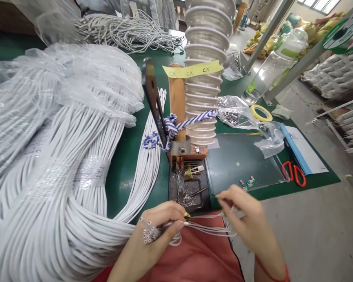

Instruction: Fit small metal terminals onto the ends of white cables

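My left hand [160,227] is closed around a bundle of white cables [210,227], pinching one between thumb and fingers. Their cut ends, with small coloured wires, stick out on the left side of the hand. A small yellow piece [187,216] shows at its fingertips, its kind unclear. To the right, my right hand [244,215] is raised with thumb and index finger pinched; something tiny may be between them, too small to make out. Just beyond the left hand, a soldering iron [180,176] with a wooden handle [177,102] points down over a dark, solder-spattered tray [201,201].
A thick bundle of white cables [55,196] covers the left side. A clear ribbed hose [204,98] rises behind the iron. On a dark mat [232,156] at right lie several small circuit boards [248,183]; red scissors [294,174] and yellow tape [261,113] are nearby.
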`<state>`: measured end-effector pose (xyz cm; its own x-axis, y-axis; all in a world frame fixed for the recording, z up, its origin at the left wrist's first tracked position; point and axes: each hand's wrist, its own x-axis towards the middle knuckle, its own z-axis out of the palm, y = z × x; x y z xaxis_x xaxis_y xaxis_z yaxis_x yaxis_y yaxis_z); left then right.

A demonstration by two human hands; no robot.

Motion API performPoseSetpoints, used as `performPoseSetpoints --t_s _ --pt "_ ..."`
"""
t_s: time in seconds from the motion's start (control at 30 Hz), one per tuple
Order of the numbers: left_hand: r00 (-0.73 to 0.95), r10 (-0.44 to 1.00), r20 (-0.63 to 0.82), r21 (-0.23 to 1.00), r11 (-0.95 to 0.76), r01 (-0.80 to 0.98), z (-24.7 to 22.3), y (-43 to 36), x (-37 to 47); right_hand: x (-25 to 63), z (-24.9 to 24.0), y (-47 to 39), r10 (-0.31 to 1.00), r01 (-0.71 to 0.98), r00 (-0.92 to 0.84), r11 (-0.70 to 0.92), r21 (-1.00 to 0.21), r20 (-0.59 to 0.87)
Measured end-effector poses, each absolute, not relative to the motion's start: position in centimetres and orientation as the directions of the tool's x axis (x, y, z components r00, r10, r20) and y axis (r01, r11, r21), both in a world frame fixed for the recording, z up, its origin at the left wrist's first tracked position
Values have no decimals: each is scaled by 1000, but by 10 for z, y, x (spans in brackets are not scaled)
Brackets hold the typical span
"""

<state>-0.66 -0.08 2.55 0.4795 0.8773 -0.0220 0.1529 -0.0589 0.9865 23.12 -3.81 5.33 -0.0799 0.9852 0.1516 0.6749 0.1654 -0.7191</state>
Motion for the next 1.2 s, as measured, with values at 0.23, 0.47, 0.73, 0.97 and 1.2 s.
performPoseSetpoints --t_s 0.23,0.47,0.73,0.97,1.2 --pt "475 878 49 981 -132 143 21 -1 -8 314 47 -17 995 900 93 -72 -430 28" --pt "478 878 1 989 -72 130 20 -4 -6 284 57 -17 990 783 138 -101 -614 14" --pt "389 921 9 987 -71 145 19 -7 -4 195 43 -27 998 204 -48 -22 -979 -33" --pt "244 967 -65 998 58 39 8 -17 1 172 26 -26 993 132 27 -115 -984 -113" --pt "104 994 -41 998 36 55 8 -21 10 164 34 -27 1000 284 4 -1 -959 0"
